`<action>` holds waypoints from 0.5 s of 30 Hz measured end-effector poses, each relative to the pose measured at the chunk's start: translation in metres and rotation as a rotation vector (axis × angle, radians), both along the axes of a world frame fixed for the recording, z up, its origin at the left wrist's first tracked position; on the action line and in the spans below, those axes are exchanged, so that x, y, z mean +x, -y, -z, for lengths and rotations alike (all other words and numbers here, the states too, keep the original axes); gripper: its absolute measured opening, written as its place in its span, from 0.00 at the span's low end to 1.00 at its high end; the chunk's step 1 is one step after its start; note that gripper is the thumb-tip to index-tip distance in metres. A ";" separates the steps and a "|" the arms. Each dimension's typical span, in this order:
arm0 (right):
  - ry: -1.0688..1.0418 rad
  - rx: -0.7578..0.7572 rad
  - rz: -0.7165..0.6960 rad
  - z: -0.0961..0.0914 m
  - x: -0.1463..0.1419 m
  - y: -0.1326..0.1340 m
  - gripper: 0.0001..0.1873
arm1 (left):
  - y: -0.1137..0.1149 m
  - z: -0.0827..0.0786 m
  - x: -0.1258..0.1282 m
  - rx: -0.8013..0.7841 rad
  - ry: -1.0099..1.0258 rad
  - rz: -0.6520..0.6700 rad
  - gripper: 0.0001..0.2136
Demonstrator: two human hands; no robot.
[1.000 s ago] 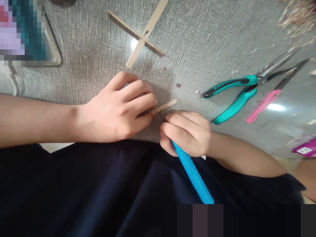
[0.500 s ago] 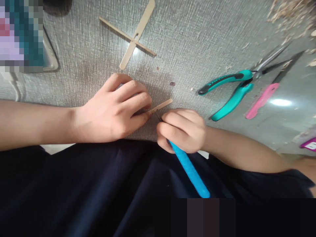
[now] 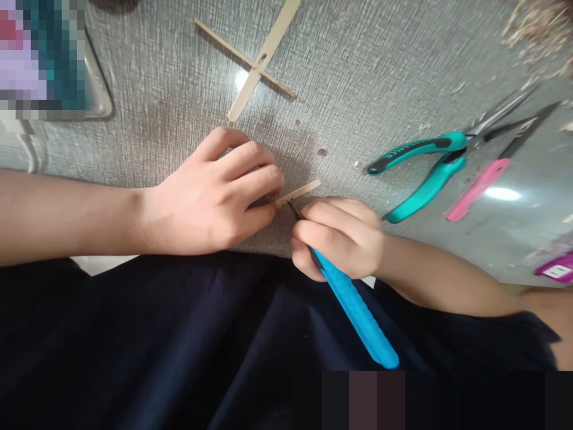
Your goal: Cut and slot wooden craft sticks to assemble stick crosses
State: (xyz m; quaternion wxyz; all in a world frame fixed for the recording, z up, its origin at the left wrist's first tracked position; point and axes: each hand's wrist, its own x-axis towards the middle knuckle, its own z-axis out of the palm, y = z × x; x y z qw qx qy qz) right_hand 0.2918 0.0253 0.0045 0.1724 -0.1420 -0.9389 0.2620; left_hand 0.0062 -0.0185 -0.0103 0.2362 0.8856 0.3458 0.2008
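Note:
My left hand [image 3: 210, 194] lies on the grey table [image 3: 380, 71], its fingers curled and pressed down on one end of a small wooden stick [image 3: 301, 190]. The stick's free end points right. My right hand [image 3: 338, 236] is closed around a blue-handled tool [image 3: 356, 310], whose thin dark tip touches the stick just beside my left fingertips. The blue handle slants down over my dark clothing.
Two wooden sticks joined in a cross [image 3: 256, 63] lie at the top. Teal-handled pliers [image 3: 421, 170] and a pink-handled tool [image 3: 478, 188] rest at the right. Wood shavings [image 3: 537, 30] are heaped top right. A metal tray corner [image 3: 98, 89] shows top left, a magenta object [image 3: 557, 269] far right.
Both hands stay in the same grip on stick and tool; the tool tip shifts slightly along the stick. The view wobbled left and back.

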 end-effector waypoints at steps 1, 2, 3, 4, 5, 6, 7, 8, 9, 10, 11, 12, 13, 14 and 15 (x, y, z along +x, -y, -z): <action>0.009 -0.003 0.000 0.000 0.000 0.000 0.06 | 0.000 0.000 0.000 -0.037 0.031 -0.010 0.13; 0.012 -0.003 0.001 0.000 0.001 0.000 0.05 | 0.000 0.000 0.000 -0.075 0.062 -0.027 0.13; 0.013 -0.003 0.002 0.000 0.000 0.000 0.05 | 0.001 0.000 0.001 -0.107 0.087 -0.043 0.13; 0.013 -0.003 0.004 -0.001 0.000 0.000 0.05 | 0.001 0.001 0.001 -0.131 0.102 -0.055 0.13; 0.015 -0.003 0.005 -0.001 -0.001 0.000 0.05 | 0.002 0.001 0.002 -0.149 0.111 -0.063 0.13; 0.014 -0.002 0.005 -0.001 -0.001 0.000 0.05 | 0.003 0.002 0.002 -0.161 0.115 -0.066 0.13; 0.012 0.003 0.009 -0.001 -0.002 0.000 0.05 | 0.003 0.003 0.003 -0.167 0.119 -0.067 0.13; 0.011 0.010 0.015 0.000 -0.003 0.000 0.05 | 0.004 0.003 0.003 -0.172 0.128 -0.069 0.13; 0.011 0.015 0.020 0.000 -0.004 0.000 0.05 | 0.004 0.004 0.004 -0.177 0.138 -0.072 0.13; 0.004 0.022 0.024 0.000 -0.004 0.001 0.05 | 0.004 0.003 0.004 -0.180 0.145 -0.073 0.14; -0.001 0.027 0.028 0.000 -0.005 0.001 0.06 | 0.004 0.003 0.004 -0.181 0.143 -0.071 0.14; -0.002 0.027 0.029 0.000 -0.005 0.001 0.06 | 0.003 0.002 0.004 -0.181 0.132 -0.069 0.14; -0.001 0.022 0.024 0.000 -0.005 0.001 0.05 | 0.003 0.000 0.004 -0.179 0.115 -0.063 0.14; 0.003 0.014 0.018 -0.001 -0.004 0.000 0.05 | 0.002 -0.001 0.004 -0.176 0.096 -0.056 0.14; 0.009 0.004 0.009 -0.002 -0.004 0.000 0.05 | 0.001 -0.002 0.004 -0.173 0.080 -0.051 0.15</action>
